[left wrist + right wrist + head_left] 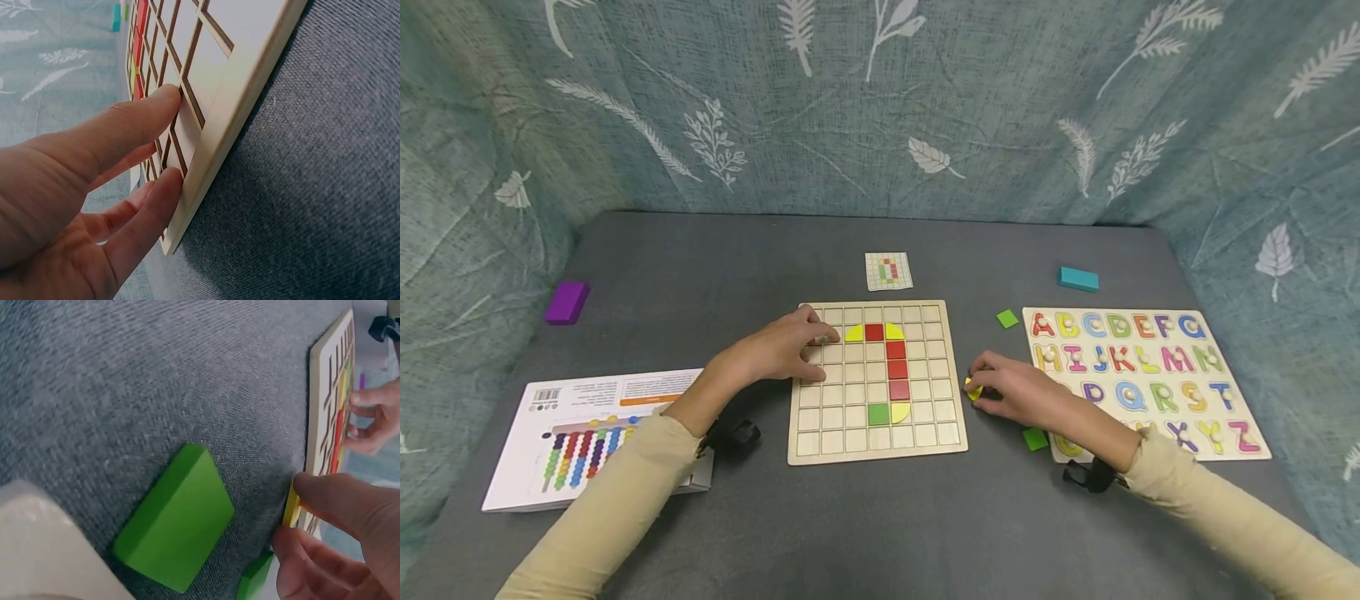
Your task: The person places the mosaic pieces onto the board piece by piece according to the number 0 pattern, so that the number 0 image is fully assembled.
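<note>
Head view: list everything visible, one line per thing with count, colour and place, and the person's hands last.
Grid board: one, pale wood, table centre.
Red squares: four, in the board, top row and down a column.
Yellow curved pieces in board: three, two in the top row, one in a lower row.
Green square in board: one, beside the lower yellow piece.
Pattern card: one, white, behind the board.
Loose green squares: two, right of the board.
Alphabet puzzle: one, multicoloured letters, right.
Teal block: one, behind the puzzle.
Purple block: one, far left.
Booklet: one, white, front left.
Left hand: rests on the board's left part.
Right hand: pinches a yellow piece beside the board.
</note>
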Demonstrator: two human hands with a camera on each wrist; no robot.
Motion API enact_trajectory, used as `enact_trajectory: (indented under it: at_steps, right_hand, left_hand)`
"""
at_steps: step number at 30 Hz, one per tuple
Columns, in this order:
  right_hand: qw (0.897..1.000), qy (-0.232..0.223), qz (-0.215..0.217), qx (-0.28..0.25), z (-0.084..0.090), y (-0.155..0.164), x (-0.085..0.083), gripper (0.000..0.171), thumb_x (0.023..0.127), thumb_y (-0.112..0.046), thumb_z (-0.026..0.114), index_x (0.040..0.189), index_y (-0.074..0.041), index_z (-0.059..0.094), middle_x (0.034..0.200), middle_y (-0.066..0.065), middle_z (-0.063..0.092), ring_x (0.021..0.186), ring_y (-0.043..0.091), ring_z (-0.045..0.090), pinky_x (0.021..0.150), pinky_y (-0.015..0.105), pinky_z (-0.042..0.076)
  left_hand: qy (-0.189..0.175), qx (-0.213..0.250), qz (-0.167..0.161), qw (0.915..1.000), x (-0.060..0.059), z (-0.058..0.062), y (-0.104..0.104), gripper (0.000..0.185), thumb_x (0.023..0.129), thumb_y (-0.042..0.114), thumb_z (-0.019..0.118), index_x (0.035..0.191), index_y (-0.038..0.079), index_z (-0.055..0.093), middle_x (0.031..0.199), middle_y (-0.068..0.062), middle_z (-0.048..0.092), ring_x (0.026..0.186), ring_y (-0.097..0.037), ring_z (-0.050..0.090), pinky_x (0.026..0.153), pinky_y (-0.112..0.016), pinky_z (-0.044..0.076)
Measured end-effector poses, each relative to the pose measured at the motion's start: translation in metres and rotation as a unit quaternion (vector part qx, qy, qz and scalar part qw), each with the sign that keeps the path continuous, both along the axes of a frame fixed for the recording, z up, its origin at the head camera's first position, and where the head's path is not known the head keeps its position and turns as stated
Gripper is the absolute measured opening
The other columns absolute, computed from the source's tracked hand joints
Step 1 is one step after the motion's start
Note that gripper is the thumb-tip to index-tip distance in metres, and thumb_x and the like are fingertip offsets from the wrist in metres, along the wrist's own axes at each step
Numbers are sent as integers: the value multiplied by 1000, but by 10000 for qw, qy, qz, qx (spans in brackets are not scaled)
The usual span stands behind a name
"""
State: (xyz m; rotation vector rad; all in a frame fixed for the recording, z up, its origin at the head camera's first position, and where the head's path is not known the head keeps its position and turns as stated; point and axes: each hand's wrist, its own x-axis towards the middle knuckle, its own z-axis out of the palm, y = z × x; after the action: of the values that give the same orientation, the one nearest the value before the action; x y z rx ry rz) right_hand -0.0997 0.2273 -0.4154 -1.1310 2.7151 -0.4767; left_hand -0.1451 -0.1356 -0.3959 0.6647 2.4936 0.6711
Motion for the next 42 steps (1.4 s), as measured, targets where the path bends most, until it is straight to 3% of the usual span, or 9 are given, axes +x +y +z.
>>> enact_trajectory:
  at_steps: [16, 42]
  right_hand:
    - [9994, -233, -226, 90, 6, -11, 0, 9, 81, -11, 77, 90, -9, 75, 93, 4, 58, 76, 11, 58, 65, 23, 48]
    - [9992, -305, -76, 246, 13, -15, -7, 7, 80, -12, 78, 87, -10, 75, 95, 4, 61, 79, 14, 63, 67, 26, 51]
  left_hand:
    - [52, 28, -50, 10000, 0, -3, 1, 50, 82, 15, 77, 129, 7, 60, 114, -13, 45, 87, -19, 46, 75, -30, 38]
    - [102, -17, -55, 9999, 0, 2, -2, 50, 82, 16, 77, 128, 8, 60, 115, -13, 46, 84, -18, 47, 74, -30, 39]
